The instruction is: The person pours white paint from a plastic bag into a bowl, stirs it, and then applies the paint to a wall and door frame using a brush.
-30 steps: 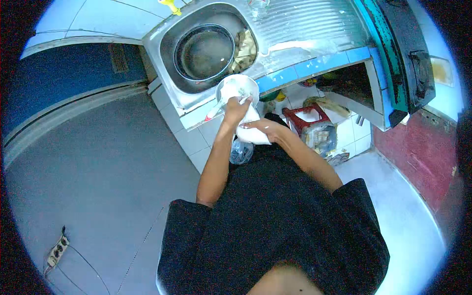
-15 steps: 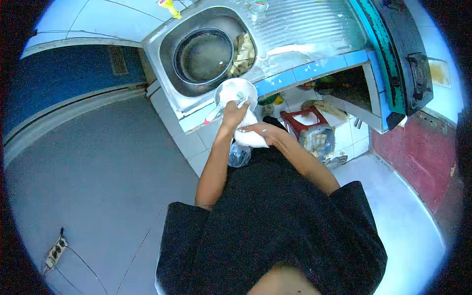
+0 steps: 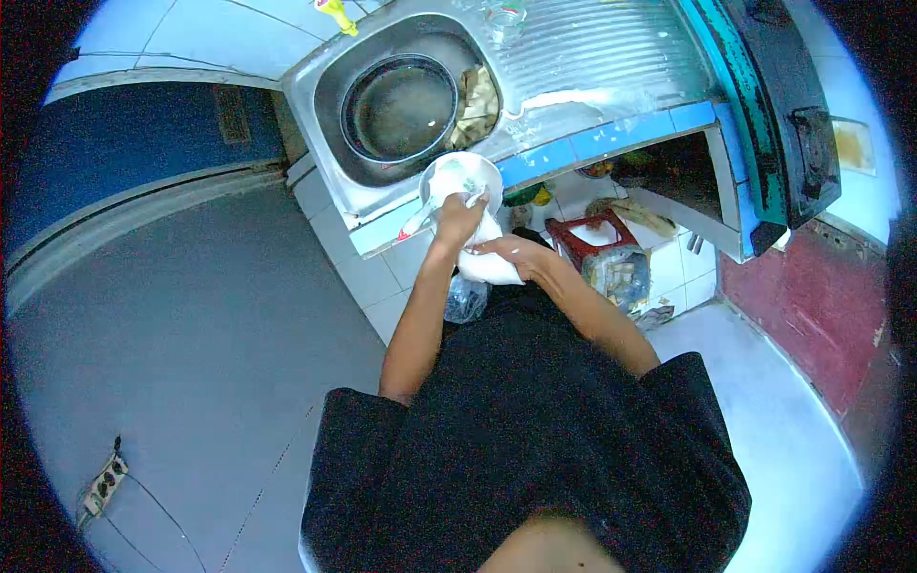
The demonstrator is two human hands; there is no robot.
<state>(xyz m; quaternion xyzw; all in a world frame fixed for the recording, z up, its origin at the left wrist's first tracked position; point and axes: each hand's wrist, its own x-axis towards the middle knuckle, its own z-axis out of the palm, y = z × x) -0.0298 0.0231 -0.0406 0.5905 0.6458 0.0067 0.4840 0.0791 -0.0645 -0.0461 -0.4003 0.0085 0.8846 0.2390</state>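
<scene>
I stand at a steel sink (image 3: 315, 86) and look straight down. My left hand (image 3: 458, 218) grips the rim of a white bowl (image 3: 460, 177) that rests on the blue counter edge. A white bag or cloth (image 3: 490, 265) hangs from the bowl down toward me, and my right hand (image 3: 519, 253) is closed on its lower part. A white utensil handle (image 3: 416, 222) sticks out from under the bowl to the left.
A round dark pan (image 3: 398, 105) and a crumpled rag (image 3: 477, 95) lie in the sink basin. A ribbed drainboard (image 3: 592, 43) runs right to a gas stove (image 3: 793, 115). Below the counter stand a red stool (image 3: 597, 234) and a plastic bag (image 3: 466, 298). A power strip (image 3: 103, 485) lies on the floor.
Both hands, the bowl and the white bag keep the same hold and place; only the view shifted slightly.
</scene>
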